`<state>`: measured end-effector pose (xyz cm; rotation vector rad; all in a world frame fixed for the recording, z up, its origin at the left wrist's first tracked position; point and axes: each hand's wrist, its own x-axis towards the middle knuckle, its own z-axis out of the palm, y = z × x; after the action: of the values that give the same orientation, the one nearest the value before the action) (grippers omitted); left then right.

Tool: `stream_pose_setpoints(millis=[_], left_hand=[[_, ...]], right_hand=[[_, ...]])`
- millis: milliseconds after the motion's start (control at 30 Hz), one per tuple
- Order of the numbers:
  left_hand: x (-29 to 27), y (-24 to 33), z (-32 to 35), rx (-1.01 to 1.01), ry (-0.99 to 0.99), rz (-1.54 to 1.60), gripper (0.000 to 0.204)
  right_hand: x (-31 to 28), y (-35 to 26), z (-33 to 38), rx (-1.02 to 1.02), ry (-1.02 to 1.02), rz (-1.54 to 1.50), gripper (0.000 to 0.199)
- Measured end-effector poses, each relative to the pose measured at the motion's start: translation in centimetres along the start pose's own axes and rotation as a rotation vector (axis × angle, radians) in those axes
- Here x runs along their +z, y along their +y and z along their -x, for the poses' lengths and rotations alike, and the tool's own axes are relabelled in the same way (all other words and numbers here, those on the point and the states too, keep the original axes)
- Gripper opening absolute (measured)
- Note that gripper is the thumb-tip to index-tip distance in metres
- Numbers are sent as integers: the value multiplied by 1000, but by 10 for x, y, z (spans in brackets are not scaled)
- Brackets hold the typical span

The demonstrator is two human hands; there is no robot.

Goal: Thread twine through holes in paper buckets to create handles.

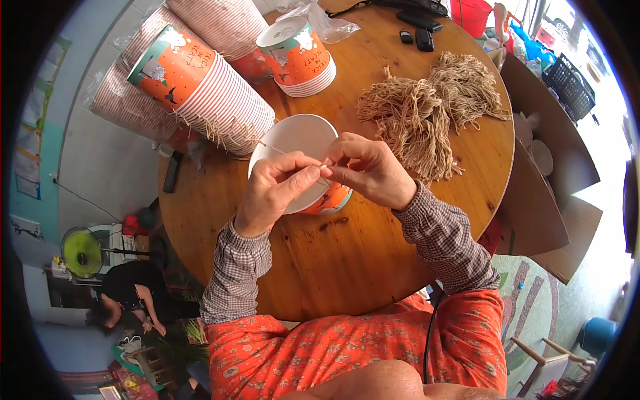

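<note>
A paper bucket (293, 132), white inside and orange printed outside, sits tilted under my hands on the round wooden table (360, 253). My left hand (268, 195) and my right hand (377, 172) meet above its rim, thumbs and fingertips pinched together. Between them runs a thin beige cord (272, 145) that stretches across the bucket's opening; whether it is knotted is too small to tell. Behind on the left leans a tall nested stack of orange buckets (227, 93) with cord ends hanging from it. To the right lie bundles of loose beige cords (417, 120).
A shorter bucket stack (300, 63) stands at the back, near plastic-wrapped stacks (127, 110) and a clear bag (327, 25). Small black items (424, 40) lie at the far edge. An open cardboard box (533, 200) is right of the table. Another person (137, 287) bends at lower left.
</note>
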<state>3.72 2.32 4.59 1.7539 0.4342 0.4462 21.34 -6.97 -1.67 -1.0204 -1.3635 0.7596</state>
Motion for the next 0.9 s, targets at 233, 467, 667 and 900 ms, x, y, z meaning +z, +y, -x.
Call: stream_pose_setpoints(millis=[233,467,667,900], left_hand=[[0,-7,19,35,93,30,14],[-1,-26,40,-19,215,194,13],[7,-25,47,39,292,83,15],[10,-24,49,104,335,-82,11]], right_hand=[[21,-5,2,29,28,-49,11],[41,-2,13,27,133,-110,7],[55,-12,21,-130,233,103,7],[61,-12,22,-111,218,130,4]])
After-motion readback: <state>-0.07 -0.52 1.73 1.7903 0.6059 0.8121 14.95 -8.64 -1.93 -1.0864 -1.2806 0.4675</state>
